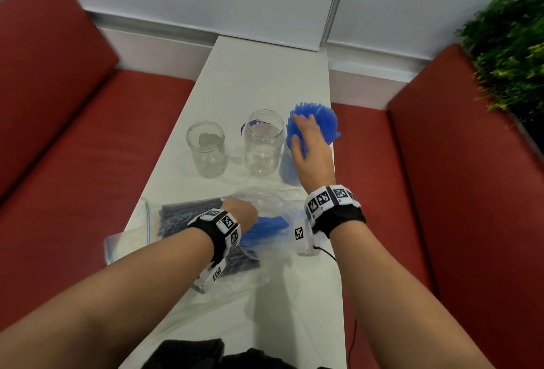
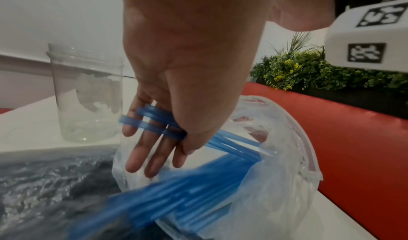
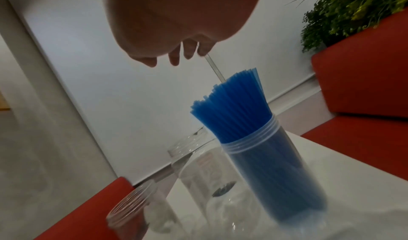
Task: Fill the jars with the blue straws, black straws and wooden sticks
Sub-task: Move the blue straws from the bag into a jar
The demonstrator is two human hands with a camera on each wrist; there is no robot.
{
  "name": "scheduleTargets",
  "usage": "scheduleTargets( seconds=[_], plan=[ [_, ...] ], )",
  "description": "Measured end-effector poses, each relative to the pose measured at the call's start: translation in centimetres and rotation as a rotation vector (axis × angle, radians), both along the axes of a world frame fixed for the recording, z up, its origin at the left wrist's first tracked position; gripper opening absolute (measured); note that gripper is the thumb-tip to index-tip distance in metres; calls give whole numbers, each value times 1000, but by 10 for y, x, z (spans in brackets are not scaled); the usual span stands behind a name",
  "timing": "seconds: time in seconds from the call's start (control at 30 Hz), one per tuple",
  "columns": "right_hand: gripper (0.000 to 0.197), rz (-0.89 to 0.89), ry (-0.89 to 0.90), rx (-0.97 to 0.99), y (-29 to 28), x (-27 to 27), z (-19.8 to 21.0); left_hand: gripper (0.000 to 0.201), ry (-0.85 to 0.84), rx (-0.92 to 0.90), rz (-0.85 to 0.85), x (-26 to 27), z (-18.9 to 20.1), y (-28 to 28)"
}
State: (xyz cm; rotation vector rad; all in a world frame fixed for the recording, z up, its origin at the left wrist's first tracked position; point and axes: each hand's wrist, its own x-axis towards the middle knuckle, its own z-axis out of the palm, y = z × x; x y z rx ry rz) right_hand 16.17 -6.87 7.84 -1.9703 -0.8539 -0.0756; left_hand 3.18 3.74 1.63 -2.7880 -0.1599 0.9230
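Straws are the risk: your right hand (image 1: 309, 145), fingers loose over the blue straws (image 1: 322, 121) in the right-hand jar (image 3: 278, 174), could tip it, while your left hand (image 2: 187, 69) pinches more at the bag (image 2: 276, 156), which could snag.

No words, brand names or numbers can be read anywhere in these views. The only signs are black-and-white square code markers: several sit on the band around the right wrist (image 1: 331, 199), others on the band around the left wrist (image 1: 223, 226), and two on the white camera housing (image 2: 366, 39) just beside the right wrist. Their patterns carry no legible letters.
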Motion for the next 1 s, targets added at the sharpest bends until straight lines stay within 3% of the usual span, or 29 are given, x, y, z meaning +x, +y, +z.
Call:
scheduleTargets(
  seconds=[0.1,0.23,0.37,0.43,0.53,0.6,0.77,0.87,0.93,1.0],
  plan=[
    [45,147,128,-69,-6,-32,-8,28,-5,-29,76,-3,12,4],
    [60,357,334,-345,-11,-64,-26,27,52,-10,147,-2,43,13],
    [78,455,312,-611,-4,-80,-42,18,39,69,125,1,88,18],
    [68,400,359,-587,1,-85,-47,19,26,136,103,4,114,15],
    [24,300,449,-462,8,-85,-47,30,-46,179,52,6,155,5],
    [35,301,528,-353,9,-84,-40,41,-226,136,-29,5,185,3],
    [43,373,722,-47,9,-85,-12,63,-695,-267,-57,9,219,8],
    [44,408,787,23,8,-86,3,55,-866,-453,-58,8,215,1],
    [44,381,817,55,5,-85,15,42,-991,-714,-67,5,215,-2],
    [43,340,825,106,-1,-81,30,32,-1256,-1035,31,3,213,4]
  ],
)
